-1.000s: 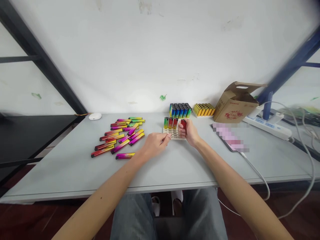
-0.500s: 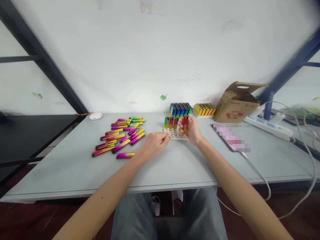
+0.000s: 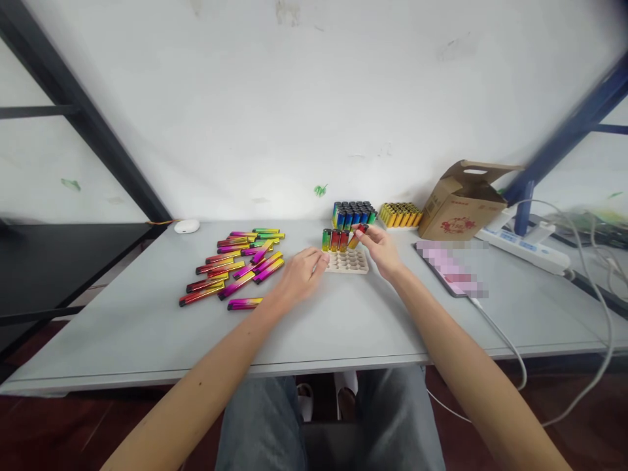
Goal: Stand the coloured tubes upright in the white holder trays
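Observation:
My right hand [image 3: 383, 250] pinches a red and yellow lighter [image 3: 357, 237], tilted, its lower end at the back row of a pale tray with round holes [image 3: 349, 263]. Left of it in that row stand a green lighter [image 3: 326, 240] and two red lighters [image 3: 339, 241], upright. My left hand [image 3: 303, 271] is at the tray's left edge with its fingers closed; whether anything is between them is hidden. Many purple, red and green lighters [image 3: 240, 282] lie loose to the left of my left hand.
Behind the tray stands a block of blue lighters [image 3: 354, 214], with a tray of yellow lighters [image 3: 401, 215] beside it. Farther right are an open cardboard box [image 3: 458, 212], a phone [image 3: 449, 269] and a power strip [image 3: 527, 250]. A white case [image 3: 187, 226] lies back left.
The lighter in my right hand has gone from upright to tilted and moved back and slightly left to the tray's back row. My left hand has shifted slightly left, showing more of the tray.

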`<state>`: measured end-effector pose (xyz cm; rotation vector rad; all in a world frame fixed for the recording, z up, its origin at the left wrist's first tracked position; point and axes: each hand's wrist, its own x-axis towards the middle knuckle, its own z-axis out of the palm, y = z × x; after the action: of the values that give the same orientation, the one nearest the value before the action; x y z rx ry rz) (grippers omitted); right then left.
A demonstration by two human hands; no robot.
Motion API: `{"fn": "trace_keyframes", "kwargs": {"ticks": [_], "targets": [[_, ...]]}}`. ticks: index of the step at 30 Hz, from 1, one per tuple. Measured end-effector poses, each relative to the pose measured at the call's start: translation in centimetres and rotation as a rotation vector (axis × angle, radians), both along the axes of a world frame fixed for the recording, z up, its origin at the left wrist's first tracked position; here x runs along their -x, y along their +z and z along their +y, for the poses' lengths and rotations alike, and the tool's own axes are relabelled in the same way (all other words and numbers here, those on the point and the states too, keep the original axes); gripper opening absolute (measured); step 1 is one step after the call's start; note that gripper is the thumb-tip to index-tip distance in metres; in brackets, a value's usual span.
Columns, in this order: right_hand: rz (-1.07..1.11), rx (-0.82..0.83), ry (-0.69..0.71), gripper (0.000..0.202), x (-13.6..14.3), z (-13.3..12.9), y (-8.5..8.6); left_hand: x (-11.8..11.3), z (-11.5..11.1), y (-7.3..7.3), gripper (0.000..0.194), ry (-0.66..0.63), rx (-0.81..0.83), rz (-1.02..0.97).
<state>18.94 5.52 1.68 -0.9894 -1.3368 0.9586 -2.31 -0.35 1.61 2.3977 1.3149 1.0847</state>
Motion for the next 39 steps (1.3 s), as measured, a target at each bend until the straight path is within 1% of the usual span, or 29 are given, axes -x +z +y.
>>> {"fn": "trace_keyframes", "kwargs": {"ticks": [3, 6, 8, 9, 12, 14, 18, 21, 24, 27, 29, 31, 32, 34, 36, 39], "targets": [[-0.041, -0.013, -0.007, 0.041, 0.0, 0.5, -0.6, 0.0, 0.3, -0.1, 0.037, 0.057, -0.027, 0.035], [-0.097, -0.023, 0.017, 0.039, -0.1, 0.9, -1.2, 0.1, 0.6, -0.4, 0.024, 0.177, -0.018, 0.107], [-0.152, -0.051, 0.017, 0.037, -0.3, 1.2, -1.6, 0.1, 0.8, -0.6, 0.020, 0.237, 0.010, 0.137], [-0.189, -0.066, -0.006, 0.037, -0.4, 1.3, -1.7, 0.2, 0.9, -0.6, 0.020, 0.254, 0.025, 0.143], [-0.341, -0.097, -0.131, 0.041, -1.0, 1.6, -2.0, 0.3, 0.9, -0.6, 0.022, 0.264, 0.066, 0.147], [-0.431, -0.121, -0.156, 0.040, -1.3, 1.6, -2.1, 0.3, 0.8, -0.5, 0.023, 0.264, 0.079, 0.151], [-0.514, -0.159, -0.073, 0.026, -1.5, 1.5, -2.1, 0.3, 0.9, -0.6, 0.024, 0.263, 0.079, 0.163], [-0.564, -0.131, -0.041, 0.025, -1.5, 1.2, -1.8, 0.3, 0.9, -0.8, 0.023, 0.259, 0.071, 0.164], [-0.613, -0.087, 0.054, 0.031, -1.2, 0.5, -1.3, 0.3, 0.9, -0.8, 0.023, 0.256, 0.073, 0.150], [-0.619, -0.046, 0.180, 0.049, -1.0, -0.2, -1.1, 0.7, 1.2, -0.6, 0.023, 0.260, 0.065, 0.115], [-0.605, -0.027, 0.192, 0.065, -0.8, -0.5, -1.2, 1.7, 1.8, -0.2, 0.023, 0.274, 0.024, 0.098], [-0.575, -0.025, 0.196, 0.076, -0.6, -0.7, -1.3, 3.5, 2.7, 0.4, 0.026, 0.313, -0.047, 0.078], [-0.557, -0.031, 0.209, 0.078, -0.5, -0.8, -1.4, 4.7, 3.2, 0.6, 0.029, 0.357, -0.071, 0.052], [-0.544, -0.062, 0.254, 0.078, -0.1, -0.9, -1.5, 7.3, 4.2, 0.8, 0.031, 0.455, -0.100, 0.004], [-0.561, -0.109, 0.289, 0.075, 0.3, -1.0, -1.6, 9.9, 5.1, 0.6, 0.033, 0.554, -0.105, -0.030], [-0.602, -0.167, 0.285, 0.070, 0.8, -1.1, -1.7, 12.3, 5.8, -0.4, 0.030, 0.784, 0.034, -0.012]]}}
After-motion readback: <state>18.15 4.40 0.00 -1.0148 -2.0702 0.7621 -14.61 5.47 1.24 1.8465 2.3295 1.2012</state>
